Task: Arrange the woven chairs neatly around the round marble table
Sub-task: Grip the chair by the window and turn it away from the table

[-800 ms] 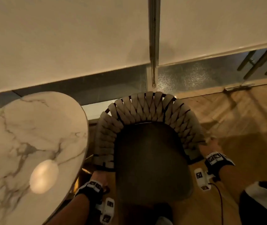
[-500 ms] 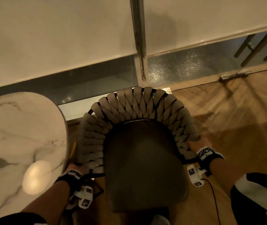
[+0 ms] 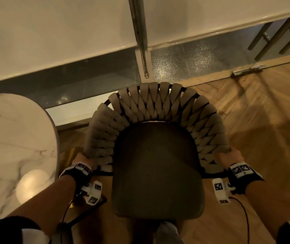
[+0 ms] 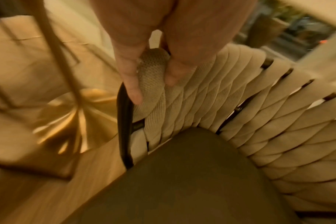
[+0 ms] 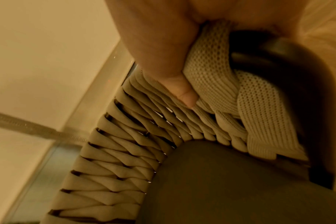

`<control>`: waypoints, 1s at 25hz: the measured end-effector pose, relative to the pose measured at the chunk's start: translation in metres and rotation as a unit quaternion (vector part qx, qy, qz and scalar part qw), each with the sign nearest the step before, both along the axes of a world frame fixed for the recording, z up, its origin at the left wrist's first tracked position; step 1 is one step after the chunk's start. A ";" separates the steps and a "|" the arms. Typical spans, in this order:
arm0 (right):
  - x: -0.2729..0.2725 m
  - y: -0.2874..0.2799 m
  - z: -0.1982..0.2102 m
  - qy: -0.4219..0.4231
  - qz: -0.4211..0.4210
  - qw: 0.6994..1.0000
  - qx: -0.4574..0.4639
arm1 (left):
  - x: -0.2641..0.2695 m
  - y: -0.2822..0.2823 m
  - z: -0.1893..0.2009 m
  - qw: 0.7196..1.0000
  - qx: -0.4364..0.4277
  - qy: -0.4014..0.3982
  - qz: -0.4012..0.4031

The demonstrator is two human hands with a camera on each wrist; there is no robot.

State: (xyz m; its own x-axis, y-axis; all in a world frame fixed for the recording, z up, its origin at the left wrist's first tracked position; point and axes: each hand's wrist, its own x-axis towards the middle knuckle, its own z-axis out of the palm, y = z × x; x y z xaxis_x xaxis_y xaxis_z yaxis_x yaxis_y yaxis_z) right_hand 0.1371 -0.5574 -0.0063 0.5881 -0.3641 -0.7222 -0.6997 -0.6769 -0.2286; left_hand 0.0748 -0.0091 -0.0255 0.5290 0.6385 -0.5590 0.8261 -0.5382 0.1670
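A woven chair [image 3: 158, 110] with a curved beige strap back and a dark seat cushion [image 3: 156, 173] stands right below me, its open front toward me. My left hand [image 3: 83, 158] grips the near end of the left arm; thumb and fingers [image 4: 132, 81] wrap the woven strap [image 4: 153, 72]. My right hand [image 3: 228, 156] grips the near end of the right arm, its thumb [image 5: 180, 84] pressed on the weave [image 5: 211, 84]. The round marble table [image 3: 8, 138] lies to the left, its edge close beside the chair's left arm.
A white wall with a glass strip [image 3: 184, 59] along its foot runs just behind the chair. A metal rail [image 3: 139, 32] hangs down the wall. The table's brass foot [image 4: 71, 119] sits on the wood floor [image 3: 255, 120] beside the chair. Bar handles [image 3: 272, 36] show far right.
The chair and both hands now sit further right in the view and the table has slid toward the left edge. Both hands keep their grip on the chair arms.
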 end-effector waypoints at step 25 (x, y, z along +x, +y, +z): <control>-0.167 0.135 0.058 0.153 -0.346 0.869 0.318 | -0.135 -0.272 0.062 0.880 -0.239 0.026 -0.408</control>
State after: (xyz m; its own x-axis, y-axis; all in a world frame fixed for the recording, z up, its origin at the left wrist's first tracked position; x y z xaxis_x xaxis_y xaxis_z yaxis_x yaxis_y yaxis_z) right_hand -0.0302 -0.4224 0.0519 0.1323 -0.0241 -0.9909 -0.9830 0.1252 -0.1343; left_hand -0.0605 -0.2811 0.0363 0.6678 -0.2584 -0.6981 0.2096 -0.8346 0.5094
